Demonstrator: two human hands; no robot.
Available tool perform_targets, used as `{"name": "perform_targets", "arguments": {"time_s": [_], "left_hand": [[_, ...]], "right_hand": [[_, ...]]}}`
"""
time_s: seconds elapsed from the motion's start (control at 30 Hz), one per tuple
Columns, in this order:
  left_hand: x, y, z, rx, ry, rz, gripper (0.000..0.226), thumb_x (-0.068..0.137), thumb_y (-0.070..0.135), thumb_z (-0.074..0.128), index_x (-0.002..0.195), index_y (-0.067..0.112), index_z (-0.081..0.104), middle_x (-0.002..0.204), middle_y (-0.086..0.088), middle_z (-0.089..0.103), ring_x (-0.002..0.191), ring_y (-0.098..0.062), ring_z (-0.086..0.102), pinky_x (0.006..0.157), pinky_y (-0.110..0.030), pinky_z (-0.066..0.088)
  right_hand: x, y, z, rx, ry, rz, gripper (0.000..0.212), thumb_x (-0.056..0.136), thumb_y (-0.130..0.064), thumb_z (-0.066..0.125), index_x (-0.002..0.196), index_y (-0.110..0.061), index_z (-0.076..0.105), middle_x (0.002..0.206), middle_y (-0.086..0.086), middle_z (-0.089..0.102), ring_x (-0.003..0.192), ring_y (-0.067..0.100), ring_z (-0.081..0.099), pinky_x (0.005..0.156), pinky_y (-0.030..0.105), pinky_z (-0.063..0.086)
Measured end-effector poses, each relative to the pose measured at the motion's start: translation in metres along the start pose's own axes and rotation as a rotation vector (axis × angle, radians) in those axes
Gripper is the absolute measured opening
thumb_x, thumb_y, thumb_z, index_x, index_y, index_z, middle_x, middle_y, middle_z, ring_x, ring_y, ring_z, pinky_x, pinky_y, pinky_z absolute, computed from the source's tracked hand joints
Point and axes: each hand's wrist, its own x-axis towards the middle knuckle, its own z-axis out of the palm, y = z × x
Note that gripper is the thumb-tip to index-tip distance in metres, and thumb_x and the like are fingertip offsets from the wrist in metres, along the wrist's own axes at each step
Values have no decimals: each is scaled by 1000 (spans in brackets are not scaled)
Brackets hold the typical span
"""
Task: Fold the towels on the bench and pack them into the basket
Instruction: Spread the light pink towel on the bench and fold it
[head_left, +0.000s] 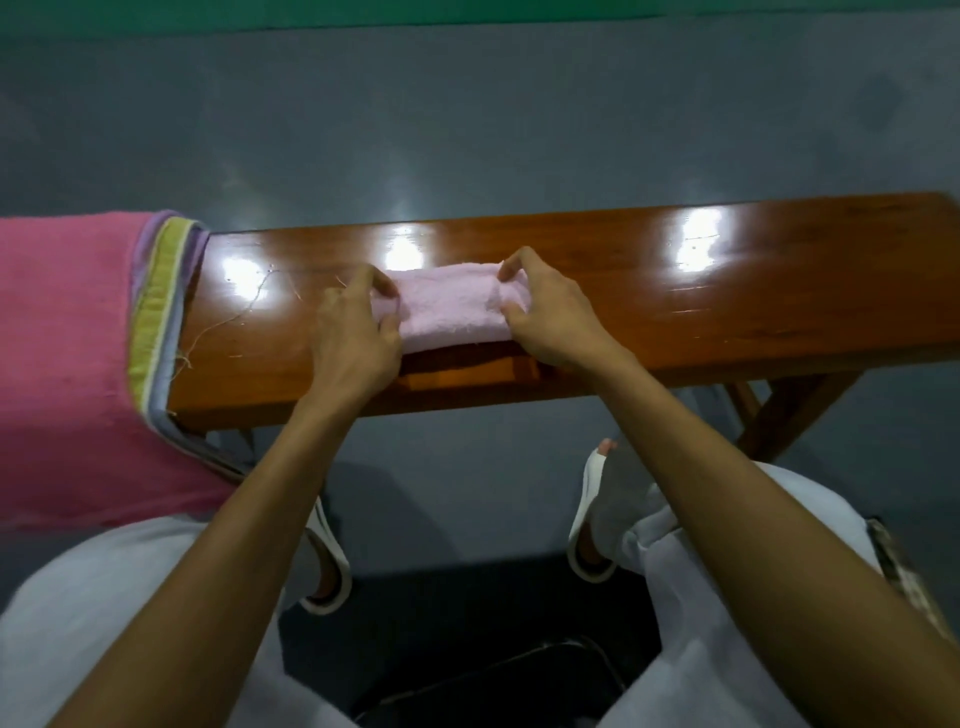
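In the head view, a pale pink towel (449, 306) lies folded into a narrow band on the glossy wooden bench (727, 291), stretched between the two hands. The left hand (356, 332) grips its left end: the fingers (382, 283) curl over the top of the cloth and the thumb comes in from the near side, so the end is pinched between them. The right hand (545, 317) does the same at the right end, with the forefinger bent down on the far edge and the thumb pressed to the near edge, clamping the fold. The towel's near edge sits just beyond the front edge of the bench, between the two thumbs. Outward of the left fingers a loose thread (244, 306) trails over the wood, and farther that way a deep pink towel (67, 338) with a striped border hangs over the bench end. Below the wrists, the person's sandalled feet rest on the grey floor (467, 130)
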Motion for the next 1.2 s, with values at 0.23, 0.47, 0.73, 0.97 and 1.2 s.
{"name": "perform_targets", "arguments": {"time_s": [0.23,0.47,0.73,0.97,1.2], "left_hand": [[-14,26,8,-242,-1,-26,16,100,16,63,113,26,60,129,0,57,123,-23,55,98,-42,55],[-23,75,30,-414,12,73,16,101,16,60,110,29,59,109,11,56,94,-1,55,75,-33,58],[-56,151,93,-514,-92,109,18,97,14,62,112,24,64,120,0,64,111,-26,64,89,-46,60],[-92,222,139,-543,-124,181,20,96,10,62,113,21,64,112,12,59,110,-19,62,89,-42,60],[-139,274,193,-565,-169,151,30,94,-2,59,105,26,56,115,5,56,113,-20,58,91,-43,59]], "right_hand": [[-5,22,-18,106,37,51,33,98,-10,62,125,-26,49,138,4,54,110,16,50,82,27,44],[-19,59,-73,143,121,11,30,100,-10,59,126,-23,53,139,2,54,123,17,52,97,28,45],[-72,144,-128,159,265,45,29,97,-8,59,123,-21,56,123,-8,53,113,12,52,104,33,47],[-126,200,-168,228,391,142,32,95,-1,57,124,-16,57,118,-8,52,114,10,52,102,25,45],[-171,258,-188,162,474,217,33,89,-2,58,110,-28,55,118,-2,56,111,22,57,100,40,51]]}}
